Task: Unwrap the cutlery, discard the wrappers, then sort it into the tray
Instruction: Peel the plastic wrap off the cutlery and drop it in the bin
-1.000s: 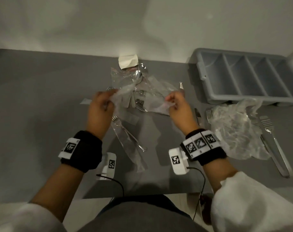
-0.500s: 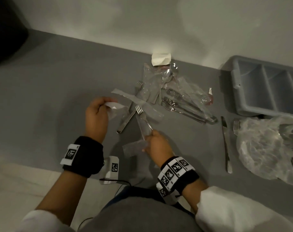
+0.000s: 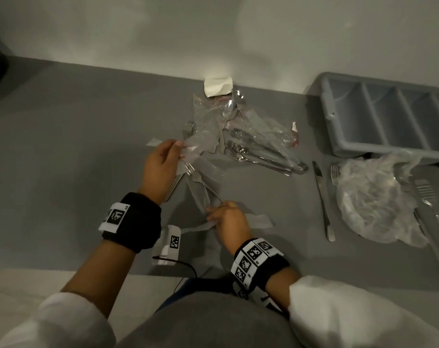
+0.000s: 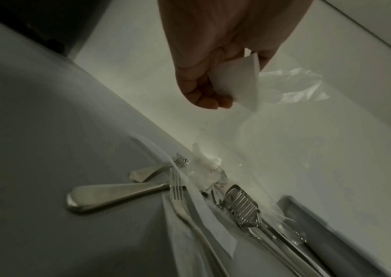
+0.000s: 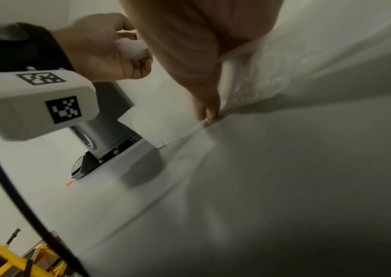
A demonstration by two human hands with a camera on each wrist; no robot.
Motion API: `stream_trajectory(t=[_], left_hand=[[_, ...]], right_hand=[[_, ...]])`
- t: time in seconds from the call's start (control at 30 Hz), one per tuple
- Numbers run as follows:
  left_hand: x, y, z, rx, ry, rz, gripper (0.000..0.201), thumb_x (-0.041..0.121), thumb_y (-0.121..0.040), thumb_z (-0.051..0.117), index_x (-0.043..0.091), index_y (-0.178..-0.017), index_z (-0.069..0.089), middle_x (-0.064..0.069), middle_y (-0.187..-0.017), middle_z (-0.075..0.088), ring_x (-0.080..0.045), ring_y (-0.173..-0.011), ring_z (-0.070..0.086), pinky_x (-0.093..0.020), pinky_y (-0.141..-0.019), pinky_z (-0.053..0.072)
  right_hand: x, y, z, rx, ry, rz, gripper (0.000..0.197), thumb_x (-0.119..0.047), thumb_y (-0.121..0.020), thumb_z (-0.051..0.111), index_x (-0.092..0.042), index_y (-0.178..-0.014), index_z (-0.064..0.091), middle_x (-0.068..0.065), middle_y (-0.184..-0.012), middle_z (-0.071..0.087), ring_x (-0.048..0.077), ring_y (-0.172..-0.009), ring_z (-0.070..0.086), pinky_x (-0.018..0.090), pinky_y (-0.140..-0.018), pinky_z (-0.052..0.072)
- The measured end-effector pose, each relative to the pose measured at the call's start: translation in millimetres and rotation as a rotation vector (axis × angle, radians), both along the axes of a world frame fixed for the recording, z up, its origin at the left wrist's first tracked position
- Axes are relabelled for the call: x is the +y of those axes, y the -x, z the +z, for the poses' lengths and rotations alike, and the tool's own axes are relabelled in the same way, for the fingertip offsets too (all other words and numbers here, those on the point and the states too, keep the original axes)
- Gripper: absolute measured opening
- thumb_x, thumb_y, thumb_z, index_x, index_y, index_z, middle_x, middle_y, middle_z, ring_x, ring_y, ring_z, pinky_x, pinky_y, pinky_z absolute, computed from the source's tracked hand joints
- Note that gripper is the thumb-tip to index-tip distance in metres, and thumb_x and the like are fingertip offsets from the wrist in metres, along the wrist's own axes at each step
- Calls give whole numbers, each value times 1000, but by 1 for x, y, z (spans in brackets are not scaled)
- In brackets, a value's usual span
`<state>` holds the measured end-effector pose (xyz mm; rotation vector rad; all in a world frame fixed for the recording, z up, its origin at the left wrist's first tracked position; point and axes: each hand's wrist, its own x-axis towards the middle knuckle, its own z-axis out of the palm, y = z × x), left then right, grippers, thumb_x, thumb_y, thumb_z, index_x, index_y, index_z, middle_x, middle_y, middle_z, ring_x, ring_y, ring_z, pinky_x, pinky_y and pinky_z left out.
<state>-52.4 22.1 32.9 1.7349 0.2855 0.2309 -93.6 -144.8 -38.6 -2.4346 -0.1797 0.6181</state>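
Note:
My left hand (image 3: pixel 174 149) grips one end of a clear wrapper (image 3: pixel 198 144) beside the pile; in the left wrist view its fingers (image 4: pixel 211 99) curl round a white fold of the wrapper (image 4: pixel 237 82). A fork (image 3: pixel 197 175) lies half out of its plastic sleeve, tines toward the left hand. My right hand (image 3: pixel 214 209) pinches the fork's handle end together with the sleeve, low over the grey table (image 3: pixel 75 159); the right wrist view shows its fingertips (image 5: pixel 207 110) down at the surface. The grey cutlery tray (image 3: pixel 344 146) stands at the back right.
A pile of wrapped cutlery (image 3: pixel 253 146) lies behind the hands, with a white paper scrap (image 3: pixel 218 86) at the wall. A bare knife (image 3: pixel 322 197), a fork (image 3: pixel 335 172), crumpled plastic (image 3: pixel 374 199) and large utensils (image 3: pixel 431 214) lie before the tray. A cutlery handle (image 4: pixel 118 195) lies under my left hand.
Both hands held a wrapper up a second ago. My right hand has dropped to the fork's handle near the table edge; the left has pulled the wrapper end back toward the pile.

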Motion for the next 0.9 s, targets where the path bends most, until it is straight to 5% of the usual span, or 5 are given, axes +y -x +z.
stream_trajectory(t=[0.1,0.23,0.47,0.6,0.9], left_hand=[[1,-14,1,74,-90,-37,29,31,-95,41,20,-78,62,11,-64,59,-1,-60,55,-18,-62,44],[8,-40,-13,327,-456,-162,23,21,-88,51,8,-103,63,-14,-91,63,-27,-80,57,-31,-71,42],[4,-40,-50,438,-924,-553,42,13,-88,52,10,-130,49,-27,-129,40,-43,-116,47,-39,-103,36],[7,-38,-62,436,-1022,-580,51,11,-91,46,11,-141,33,-20,-146,32,-44,-123,41,-46,-110,32],[9,-35,-62,347,-982,-407,45,3,-86,46,10,-131,48,-32,-115,47,-51,-103,51,-51,-97,43]], right_hand=[[-4,-14,1,125,152,8,27,-5,-78,62,-9,-105,63,16,-91,60,26,-90,56,31,-72,47],[-22,-8,-3,-248,-19,5,26,1,-59,53,-8,-74,72,13,-77,69,29,-81,61,23,-76,42],[-78,-22,41,-247,-498,-520,39,21,-73,51,-12,-85,66,-1,-74,61,-16,-66,56,0,-64,42],[-106,-26,72,-228,-558,-661,33,11,-85,45,-18,-79,58,-12,-68,60,-10,-55,56,4,-53,42],[-131,-23,67,-76,-450,-659,10,-26,-90,43,-20,-95,49,2,-79,54,18,-68,52,34,-64,40]])
